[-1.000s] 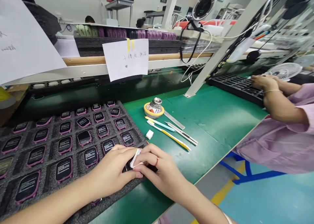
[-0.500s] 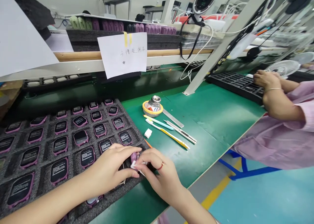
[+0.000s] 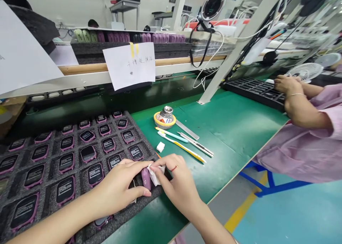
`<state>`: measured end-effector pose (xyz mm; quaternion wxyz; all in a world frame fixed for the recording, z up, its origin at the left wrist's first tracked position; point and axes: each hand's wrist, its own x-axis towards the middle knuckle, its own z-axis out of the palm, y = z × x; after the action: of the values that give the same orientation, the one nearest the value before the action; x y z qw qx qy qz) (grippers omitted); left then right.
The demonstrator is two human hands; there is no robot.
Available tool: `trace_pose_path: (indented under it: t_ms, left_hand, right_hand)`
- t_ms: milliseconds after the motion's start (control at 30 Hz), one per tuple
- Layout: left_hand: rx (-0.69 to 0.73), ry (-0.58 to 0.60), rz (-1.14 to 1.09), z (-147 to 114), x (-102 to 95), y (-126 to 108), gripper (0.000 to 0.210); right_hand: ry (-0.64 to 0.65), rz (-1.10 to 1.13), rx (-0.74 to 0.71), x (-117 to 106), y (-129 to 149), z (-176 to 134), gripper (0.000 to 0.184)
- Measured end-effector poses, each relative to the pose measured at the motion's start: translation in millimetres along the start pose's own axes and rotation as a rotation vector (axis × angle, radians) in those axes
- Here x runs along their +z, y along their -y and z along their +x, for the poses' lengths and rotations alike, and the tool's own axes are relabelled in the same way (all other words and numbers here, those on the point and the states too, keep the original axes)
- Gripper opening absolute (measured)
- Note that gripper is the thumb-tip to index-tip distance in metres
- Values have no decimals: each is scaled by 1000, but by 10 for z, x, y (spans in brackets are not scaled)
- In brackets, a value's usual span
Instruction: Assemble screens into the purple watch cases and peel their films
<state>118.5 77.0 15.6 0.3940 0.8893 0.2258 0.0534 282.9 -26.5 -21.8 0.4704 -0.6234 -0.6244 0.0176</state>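
Between the thumb and fingers of my left hand (image 3: pixel 125 183) is a purple watch case (image 3: pixel 146 178), tilted on its edge above the near right corner of the foam tray (image 3: pixel 139 137). My right hand (image 3: pixel 176 180) pinches a crumpled white wipe (image 3: pixel 155 174) against the case's right side. In the tray's pockets lie several purple smartwatches (image 3: pixel 65 190) with lit dark screens showing white text. The face of the held watch is turned away or covered by my fingers.
On the green table (image 3: pixel 221 119) are a toothbrush (image 3: pixel 184 148), tweezers (image 3: pixel 196 144), a steel ruler (image 3: pixel 187 129), a metal-topped bottle (image 3: pixel 167 113) in a yellow tape roll (image 3: pixel 160 123) and a small white block (image 3: pixel 160 146). A co-worker's hands (image 3: pixel 287 85) rest over a black tray (image 3: pixel 253 92).
My right hand has shifted slightly up with the wipe, and more of the watch's purple side now shows. The left hand keeps its hold. The whole view has shifted slightly.
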Motion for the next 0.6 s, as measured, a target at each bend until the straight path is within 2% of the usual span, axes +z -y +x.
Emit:
trace_pose_path:
  t_ms: [133,233,300,367,467,533,600]
  left_hand:
    - [53,5,-4,-3,20,18,52]
    - [-12,-34,-23,-15,55,48,64]
    - [-67,-43,-36,-23,72,64,74]
    - [-81,-28,-33,-27,78,69,76]
    - [-82,-29,-28,-31,74,68,76]
    - [-85,-32,-47,-35,74,71,78]
    - [-73,-34,-72,-40,79,80,78]
  right_hand:
    - [47,20,-81,-43,9,114,9]
    - [118,-59,-80,-62,-21,161,13]
    - [84,-62,-38,-61,-28,150,14]
    - [59,6,-67,-54,-16,127,12]
    - [121,-21,-132,-65,-10,136,13]
    - [140,-102,-107,-114,-34,184,14]
    - [58,-129,-57,-203,-76,251,11]
